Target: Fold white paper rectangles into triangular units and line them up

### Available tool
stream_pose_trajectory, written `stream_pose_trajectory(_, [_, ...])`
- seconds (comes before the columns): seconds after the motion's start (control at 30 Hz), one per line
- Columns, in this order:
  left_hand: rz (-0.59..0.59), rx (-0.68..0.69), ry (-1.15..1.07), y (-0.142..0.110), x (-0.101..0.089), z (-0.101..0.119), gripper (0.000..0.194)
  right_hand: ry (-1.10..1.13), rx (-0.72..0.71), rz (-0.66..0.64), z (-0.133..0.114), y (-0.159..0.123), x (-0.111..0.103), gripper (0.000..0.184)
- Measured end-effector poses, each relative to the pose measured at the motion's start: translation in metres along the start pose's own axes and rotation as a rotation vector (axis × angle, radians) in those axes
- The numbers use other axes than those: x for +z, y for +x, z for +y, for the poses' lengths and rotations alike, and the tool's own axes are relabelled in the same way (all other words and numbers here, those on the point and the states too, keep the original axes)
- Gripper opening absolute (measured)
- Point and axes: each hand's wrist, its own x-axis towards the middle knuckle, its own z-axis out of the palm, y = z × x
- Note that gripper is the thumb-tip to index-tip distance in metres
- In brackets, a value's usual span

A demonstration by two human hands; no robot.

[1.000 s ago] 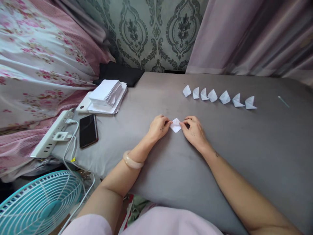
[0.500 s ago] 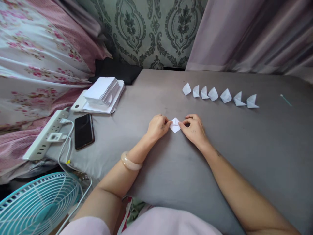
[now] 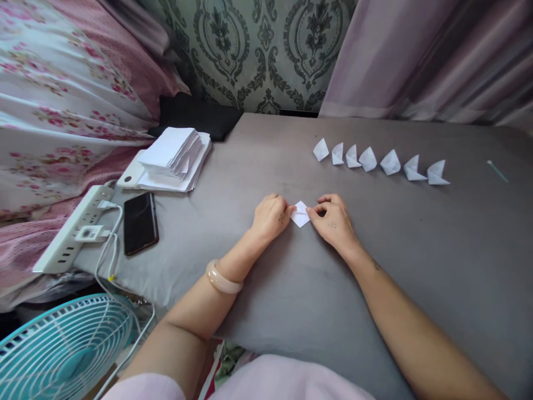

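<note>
A small white folded paper piece point(image 3: 300, 215) lies on the grey cloth surface point(image 3: 266, 261) in the middle of the view. My left hand point(image 3: 270, 215) pinches its left corner with curled fingers. Its right corner is pinched by my right hand point(image 3: 332, 221), which also presses it to the cloth. A pale bangle point(image 3: 220, 279) circles my left wrist. Farther back on the right, several finished folded paper pieces point(image 3: 377, 161) stand in a row.
A stack of white paper sheets point(image 3: 172, 158) lies at the back left, with a black phone point(image 3: 140, 222) and a white power strip point(image 3: 73, 228) beside it. A teal fan point(image 3: 62, 350) stands low at the left. Curtains hang behind, and a thin green stick point(image 3: 497, 171) lies far right.
Both hands stay pinched on the paper piece, with only slight finger movement. The view has shifted a little.
</note>
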Motion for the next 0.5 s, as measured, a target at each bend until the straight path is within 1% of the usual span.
stream_pose_trajectory(0.3, [-0.015,-0.018,-0.005,0.0008,-0.0017,0.0013,0.024,-0.009,0.007,0.0,0.0,0.0008,0.0004,0.02])
stream_pose_trajectory(0.5, [-0.008,-0.005,0.063,0.001,-0.0007,0.0037,0.025,-0.02,-0.03,0.018,0.0016,0.0,0.0015,0.022])
